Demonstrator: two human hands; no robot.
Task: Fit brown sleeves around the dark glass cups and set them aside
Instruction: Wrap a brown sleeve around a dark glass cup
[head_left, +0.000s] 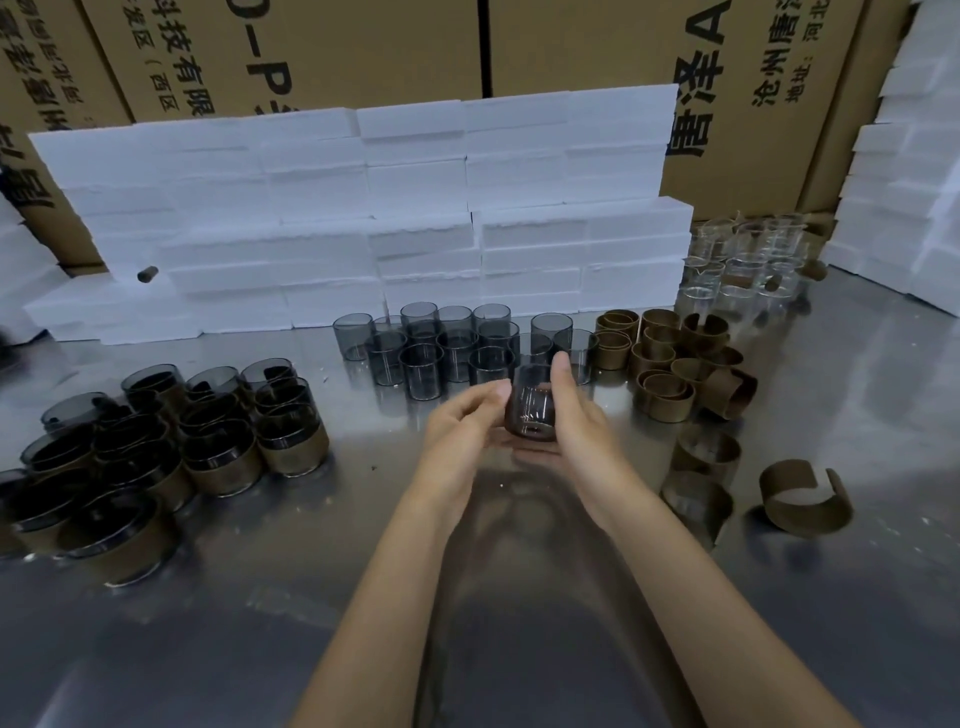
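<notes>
Head view: a dark glass cup (531, 410), smoky and see-through, is held above the steel table (260, 597) between both hands, gripped by the curled left hand (457, 431) and right hand (574, 415), before the unsleeved cups (441, 348).

Smoky dark glass cups (415, 353), brown sleeves (670, 358), white foam blocks (363, 218)

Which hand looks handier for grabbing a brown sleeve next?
Probably the right hand. The loose brown sleeves lie on its side of the table, one apart and nearer. The left hand could steady the dark cup both hands now hold.
</notes>
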